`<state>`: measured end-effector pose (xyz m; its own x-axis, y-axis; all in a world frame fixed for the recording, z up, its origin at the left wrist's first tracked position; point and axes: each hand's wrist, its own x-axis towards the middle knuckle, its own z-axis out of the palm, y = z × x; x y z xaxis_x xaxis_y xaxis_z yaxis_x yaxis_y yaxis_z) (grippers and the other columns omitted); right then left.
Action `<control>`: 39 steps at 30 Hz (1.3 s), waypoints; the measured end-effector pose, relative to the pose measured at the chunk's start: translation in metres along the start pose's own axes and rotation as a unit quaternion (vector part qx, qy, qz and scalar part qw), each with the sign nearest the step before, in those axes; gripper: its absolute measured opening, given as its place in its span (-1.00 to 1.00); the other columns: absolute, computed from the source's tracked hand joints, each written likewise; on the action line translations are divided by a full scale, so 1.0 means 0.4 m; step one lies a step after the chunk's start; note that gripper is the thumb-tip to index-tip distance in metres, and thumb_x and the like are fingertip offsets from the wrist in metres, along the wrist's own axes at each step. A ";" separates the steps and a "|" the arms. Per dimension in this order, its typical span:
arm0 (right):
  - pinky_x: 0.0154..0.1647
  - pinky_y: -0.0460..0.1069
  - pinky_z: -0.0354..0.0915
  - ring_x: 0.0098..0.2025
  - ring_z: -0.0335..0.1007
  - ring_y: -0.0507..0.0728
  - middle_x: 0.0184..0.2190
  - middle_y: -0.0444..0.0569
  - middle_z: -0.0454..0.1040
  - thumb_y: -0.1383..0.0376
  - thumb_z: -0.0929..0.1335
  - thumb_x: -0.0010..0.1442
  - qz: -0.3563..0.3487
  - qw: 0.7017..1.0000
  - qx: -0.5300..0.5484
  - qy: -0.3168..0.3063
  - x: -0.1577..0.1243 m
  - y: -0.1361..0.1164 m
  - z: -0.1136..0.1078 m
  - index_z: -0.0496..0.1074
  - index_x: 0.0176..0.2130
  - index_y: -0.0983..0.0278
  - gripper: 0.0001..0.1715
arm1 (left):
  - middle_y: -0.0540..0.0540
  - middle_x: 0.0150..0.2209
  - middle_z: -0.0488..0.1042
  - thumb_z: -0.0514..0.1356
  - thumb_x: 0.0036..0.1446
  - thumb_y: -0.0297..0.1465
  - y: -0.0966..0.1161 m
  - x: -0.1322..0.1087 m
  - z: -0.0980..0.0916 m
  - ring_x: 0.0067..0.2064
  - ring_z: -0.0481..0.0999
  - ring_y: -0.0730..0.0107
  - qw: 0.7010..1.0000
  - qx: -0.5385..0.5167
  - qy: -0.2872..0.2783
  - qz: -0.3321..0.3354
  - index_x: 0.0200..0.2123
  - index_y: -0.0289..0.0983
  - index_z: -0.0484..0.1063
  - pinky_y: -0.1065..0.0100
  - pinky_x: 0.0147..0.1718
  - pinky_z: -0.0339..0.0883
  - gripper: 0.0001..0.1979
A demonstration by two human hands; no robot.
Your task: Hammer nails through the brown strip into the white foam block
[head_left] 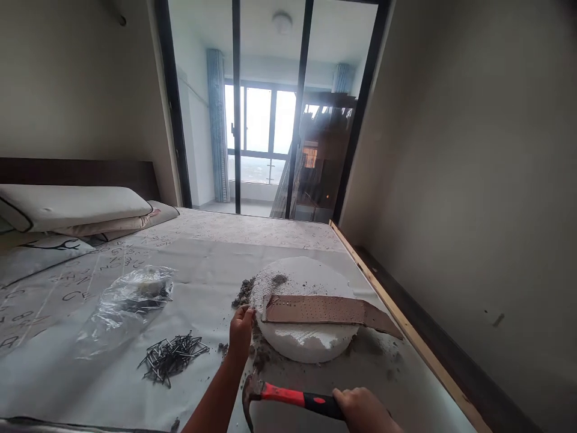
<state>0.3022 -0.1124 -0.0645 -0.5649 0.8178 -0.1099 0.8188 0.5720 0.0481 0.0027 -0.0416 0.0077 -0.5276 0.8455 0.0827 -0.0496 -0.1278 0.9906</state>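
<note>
A round white foam disc lies on a grey sheet with a brown cardboard strip across it, dotted with small holes. My left hand is pinched at the left end of the strip; what its fingertips hold is too small to make out. My right hand grips the black end of a red-handled claw hammer, its head pointing left, below the disc. A pile of nails rests left of my left forearm. Dark crumbs gather at the disc's left edge.
A clear plastic bag with dark contents lies on the left of the bed. Pillows are stacked at the far left. A wooden rail edges the right side. Glass doors stand beyond.
</note>
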 end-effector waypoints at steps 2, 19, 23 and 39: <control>-0.50 -0.05 0.15 -0.40 0.51 0.25 -0.40 0.05 0.57 0.55 0.26 -0.06 -0.022 0.999 -0.020 0.014 0.029 0.019 0.038 0.44 -0.28 0.27 -0.65 | -0.02 -0.52 0.41 0.13 -0.10 -0.18 -0.005 0.006 -0.005 -0.43 0.41 0.36 0.995 0.095 -0.023 0.024 -0.46 -0.28 0.39 0.37 -0.44 0.26 -0.73; 0.04 0.09 0.28 0.10 0.29 0.19 0.11 0.16 0.35 0.40 0.14 0.24 -0.065 0.974 0.125 0.180 0.250 0.056 -0.202 0.50 -0.21 0.30 -0.62 | -0.21 0.01 0.35 0.03 0.13 -0.40 -0.115 0.102 0.067 0.01 0.28 0.12 0.824 0.526 -0.165 0.131 0.02 -0.15 0.44 0.17 0.04 0.15 -0.60; 0.06 0.08 0.21 0.01 0.34 0.18 -0.09 0.13 0.49 0.42 0.19 0.22 -0.097 0.983 0.048 0.148 0.448 0.034 -0.300 0.54 -0.32 0.32 -0.65 | -0.21 -0.06 0.38 0.04 0.12 -0.40 -0.125 0.107 0.076 -0.04 0.29 0.13 0.825 0.526 -0.161 0.131 0.02 -0.16 0.44 0.20 -0.01 0.17 -0.60; -0.21 -0.05 0.27 -0.23 0.44 0.14 -0.29 0.12 0.54 0.40 0.27 0.16 -0.115 0.993 -0.030 0.003 0.690 -0.080 -0.249 0.55 -0.35 0.38 -0.75 | -0.18 -0.15 0.43 0.06 0.09 -0.41 -0.144 0.126 0.073 -0.10 0.32 0.18 0.874 0.450 -0.157 0.090 -0.05 -0.22 0.49 0.22 -0.02 0.17 -0.63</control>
<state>0.1100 0.1014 0.0025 -0.7377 0.6647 -0.1184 0.6598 0.7469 0.0824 0.0039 0.0236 -0.0418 -0.1916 0.9726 0.1317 0.7730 0.0669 0.6308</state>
